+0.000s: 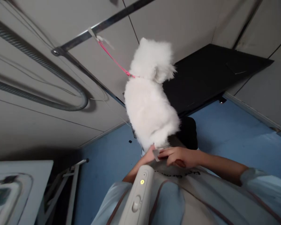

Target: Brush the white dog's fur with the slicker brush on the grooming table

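Note:
A fluffy white dog [150, 106] is seen from behind, its hindquarters close to my hands. A pink leash [113, 59] runs from its neck to a metal bar. My right hand [179, 156] is closed in a pinch, its fingertips on a small pale flat piece [156, 155] that I cannot identify. Just beside it, my left hand [150, 155] is against the dog's rear; its fingers are mostly hidden. In front of my chest, a pale device [138, 197] with a slide switch and a lit yellow light covers part of my left forearm. What holds it is out of sight.
The metal bar [84, 37] crosses above the dog, and a ribbed grey hose [44, 57] loops along the wall at left. To the right of the dog lies a black tabletop [201, 78]. A white framed unit [37, 178] stands lower left on the blue floor [224, 131].

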`<state>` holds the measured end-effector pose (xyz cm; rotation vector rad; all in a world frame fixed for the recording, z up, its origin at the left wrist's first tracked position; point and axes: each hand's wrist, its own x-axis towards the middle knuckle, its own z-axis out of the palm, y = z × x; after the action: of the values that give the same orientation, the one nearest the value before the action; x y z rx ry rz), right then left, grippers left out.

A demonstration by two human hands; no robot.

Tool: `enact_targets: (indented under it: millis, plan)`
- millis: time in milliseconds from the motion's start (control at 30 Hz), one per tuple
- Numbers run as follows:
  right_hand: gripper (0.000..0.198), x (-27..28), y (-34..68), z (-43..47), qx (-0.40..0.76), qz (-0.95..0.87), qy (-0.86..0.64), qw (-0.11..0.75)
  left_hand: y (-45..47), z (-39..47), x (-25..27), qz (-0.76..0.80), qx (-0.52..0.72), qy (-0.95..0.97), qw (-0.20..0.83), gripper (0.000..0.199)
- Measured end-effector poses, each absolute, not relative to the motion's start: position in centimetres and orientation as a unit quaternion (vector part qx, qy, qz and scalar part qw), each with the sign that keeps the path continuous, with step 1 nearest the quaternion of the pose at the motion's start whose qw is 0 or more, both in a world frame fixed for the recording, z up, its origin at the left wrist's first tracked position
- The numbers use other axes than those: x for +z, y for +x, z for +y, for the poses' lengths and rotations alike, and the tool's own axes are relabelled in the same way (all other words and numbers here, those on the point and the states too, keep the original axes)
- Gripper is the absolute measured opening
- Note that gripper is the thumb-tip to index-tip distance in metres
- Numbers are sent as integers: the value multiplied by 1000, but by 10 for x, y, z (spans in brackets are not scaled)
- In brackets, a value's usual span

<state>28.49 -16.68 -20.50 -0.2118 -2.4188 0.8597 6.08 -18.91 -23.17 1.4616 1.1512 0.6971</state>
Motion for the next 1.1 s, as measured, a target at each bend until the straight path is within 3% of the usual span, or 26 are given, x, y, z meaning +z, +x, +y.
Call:
enact_targets:
  millis: [167,300,367,433,500,600,767,933,1100]
  plan:
    - [20,-212,271,-172,282,-885,-181,324,9,-201,-190,511,288,540,603,53]
    - [21,-227,255,-195,341,-897,-31,278,-19,-204,-170,569,376,459,570,66]
    - [22,-231,249,-193,319,-896,-27,308,-24,-204,-164,573,417,447,546,67]
    - [23,-235,241,-182,269,-892,-127,340,-25,-204,-158,569,441,453,525,67]
    - [21,-241,232,-170,233,-902,-187,313,-24,-202,-149,561,458,468,508,66]
    - [14,-250,221,-163,224,-943,-85,229,-23,-196,-134,545,465,491,496,65]
    - [21,-253,218,-154,151,-939,-136,276,-20,-182,-116,534,532,469,460,68]
    - [10,-250,209,-138,170,-970,-14,176,-16,-163,-110,526,559,472,434,69]
    - [17,-236,193,-94,128,-942,-162,263,-16,-137,-114,517,534,522,420,68]
